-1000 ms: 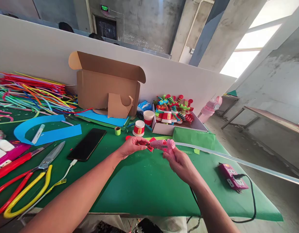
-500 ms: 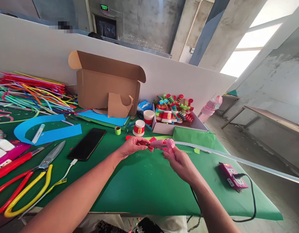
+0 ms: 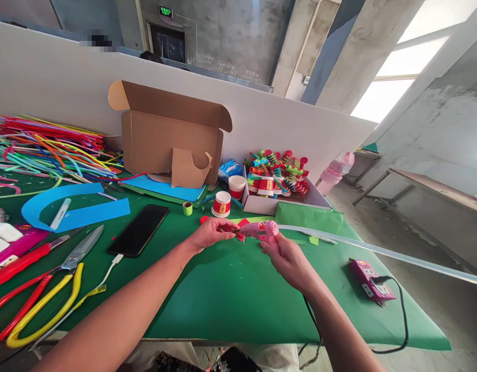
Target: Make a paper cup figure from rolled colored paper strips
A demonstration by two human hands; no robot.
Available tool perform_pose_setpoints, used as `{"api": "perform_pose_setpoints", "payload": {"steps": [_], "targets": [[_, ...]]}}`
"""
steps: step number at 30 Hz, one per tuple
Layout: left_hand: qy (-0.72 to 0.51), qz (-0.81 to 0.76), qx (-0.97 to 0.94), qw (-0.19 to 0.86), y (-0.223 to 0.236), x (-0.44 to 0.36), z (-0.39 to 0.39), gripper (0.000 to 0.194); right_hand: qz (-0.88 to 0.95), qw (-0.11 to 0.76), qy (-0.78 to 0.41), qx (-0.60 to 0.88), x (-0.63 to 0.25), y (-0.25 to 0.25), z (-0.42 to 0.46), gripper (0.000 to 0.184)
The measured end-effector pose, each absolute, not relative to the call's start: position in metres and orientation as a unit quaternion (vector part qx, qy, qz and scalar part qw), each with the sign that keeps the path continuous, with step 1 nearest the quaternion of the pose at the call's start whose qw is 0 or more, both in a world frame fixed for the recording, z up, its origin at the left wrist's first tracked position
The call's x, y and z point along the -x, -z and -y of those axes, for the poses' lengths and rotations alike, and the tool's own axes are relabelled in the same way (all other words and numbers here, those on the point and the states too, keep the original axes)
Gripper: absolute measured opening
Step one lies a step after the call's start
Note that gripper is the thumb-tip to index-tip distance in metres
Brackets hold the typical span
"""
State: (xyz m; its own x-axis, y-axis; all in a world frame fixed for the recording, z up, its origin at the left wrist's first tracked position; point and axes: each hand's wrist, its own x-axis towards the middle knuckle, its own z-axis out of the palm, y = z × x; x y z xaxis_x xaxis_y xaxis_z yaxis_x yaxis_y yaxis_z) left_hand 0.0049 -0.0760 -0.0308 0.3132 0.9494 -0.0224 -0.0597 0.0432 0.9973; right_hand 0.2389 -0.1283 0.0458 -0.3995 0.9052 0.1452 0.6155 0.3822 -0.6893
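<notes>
My right hand (image 3: pixel 288 257) is wrapped round the handle of a pink hot glue gun (image 3: pixel 258 230). A long clear glue stick (image 3: pixel 350 242) runs from its back end off to the right. My left hand (image 3: pixel 211 235) is closed in a pinch at the nozzle, on a small red and dark ridged piece (image 3: pixel 239 235) whose shape is partly hidden by the fingers. The nozzle is at or very close to that piece; contact is too small to make out. Just beyond the hands stand a red and white paper cup (image 3: pixel 221 204) and a small green roll (image 3: pixel 187 208).
A carton tray (image 3: pixel 261 205) of colourful cup figures stands behind, beside an open cardboard box (image 3: pixel 164 139). On the left lie scissors (image 3: pixel 77 253), a phone (image 3: pixel 139 230), a blue paper strip (image 3: pixel 40 206) and pipe cleaners (image 3: pixel 48 150). A purple power box (image 3: pixel 372 281) with a cord sits right.
Almost nothing differs. The glue gun and the long glue stick have shifted very slightly; both hands keep their hold in the same place.
</notes>
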Motion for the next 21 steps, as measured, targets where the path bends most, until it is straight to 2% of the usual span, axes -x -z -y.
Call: {"api": "perform_pose_setpoints", "payload": {"steps": [21], "targets": [[-0.425, -0.403, -0.544, 0.601, 0.0326, -0.0045, 0.0745, 0.04, 0.772, 0.29, -0.303, 0.479, -0.2425, -0.0451, 0.1282, 0.03]]}}
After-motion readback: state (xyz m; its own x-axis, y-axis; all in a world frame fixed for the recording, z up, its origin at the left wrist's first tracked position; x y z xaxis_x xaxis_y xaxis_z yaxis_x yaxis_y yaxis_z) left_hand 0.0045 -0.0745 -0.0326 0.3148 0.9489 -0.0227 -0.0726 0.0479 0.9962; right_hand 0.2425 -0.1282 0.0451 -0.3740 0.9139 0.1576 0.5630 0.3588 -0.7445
